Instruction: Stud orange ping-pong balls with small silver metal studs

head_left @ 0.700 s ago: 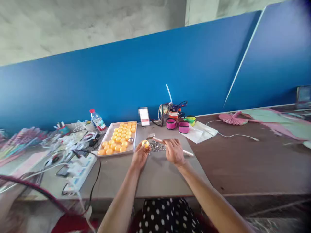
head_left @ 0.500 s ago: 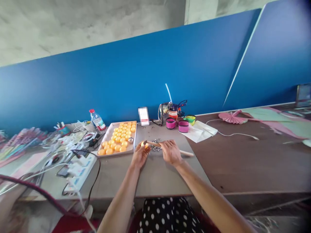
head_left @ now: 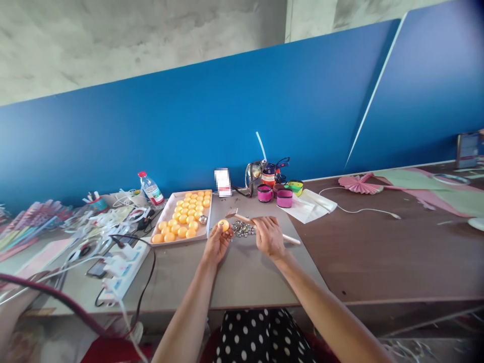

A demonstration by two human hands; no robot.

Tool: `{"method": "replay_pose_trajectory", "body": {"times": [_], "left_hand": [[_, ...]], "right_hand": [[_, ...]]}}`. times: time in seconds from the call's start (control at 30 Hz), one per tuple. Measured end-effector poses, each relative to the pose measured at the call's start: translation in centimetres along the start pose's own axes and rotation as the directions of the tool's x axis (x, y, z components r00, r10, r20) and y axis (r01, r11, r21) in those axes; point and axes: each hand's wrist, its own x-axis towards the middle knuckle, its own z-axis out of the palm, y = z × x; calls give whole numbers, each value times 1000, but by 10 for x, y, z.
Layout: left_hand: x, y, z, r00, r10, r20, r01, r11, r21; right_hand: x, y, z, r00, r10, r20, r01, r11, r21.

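My left hand [head_left: 218, 243] holds an orange ping-pong ball [head_left: 223, 225] in its fingertips, with a small dark spot on the ball's upper side. In my right hand [head_left: 269, 236] is a small hammer [head_left: 244, 218] with a pale wooden handle, gripped mid-handle. Its metal head is just to the right of and above the ball, apart from it. Between my hands lies a pile of small shiny metal pieces [head_left: 244, 229], too small to name. Left of my left hand, a white tray [head_left: 210, 214] carries many orange balls [head_left: 183, 220] and one silver ball [head_left: 203, 220].
A water bottle [head_left: 152, 190] stands behind the tray. At left are a power strip [head_left: 124, 275], cables and clutter. Behind the pile stand a phone-like screen [head_left: 223, 182] and colourful bands [head_left: 284, 198]. White paper [head_left: 302, 207] and a pink fan-shaped piece [head_left: 361, 183] lie right.
My right hand has drawn the hammer's head off the ball, up and to the right. My left hand keeps the ball, which now shows more of its face.
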Motion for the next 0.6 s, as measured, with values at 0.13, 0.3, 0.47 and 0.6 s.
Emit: {"method": "replay_pose_trajectory", "body": {"times": [0.13,0.3,0.47,0.6], "left_hand": [[0,0,-1,1000,-3,14,3,1000,1],[1,-1,-3,1000,1,24,0,1000,-7],[2,0,-4,1000,-3,30,4,1000,-18],[1,0,-3,999,-6,53,8,1000,-27]], "right_hand": [[1,-3,0,997,-65,52,64,998,16],[1,-5,1,1000,-31,-1,31,999,22],[-1,-8,3,997,-71,26,71,997,6],[0,-10,1,999,-34,-30,34,999,4]]}}
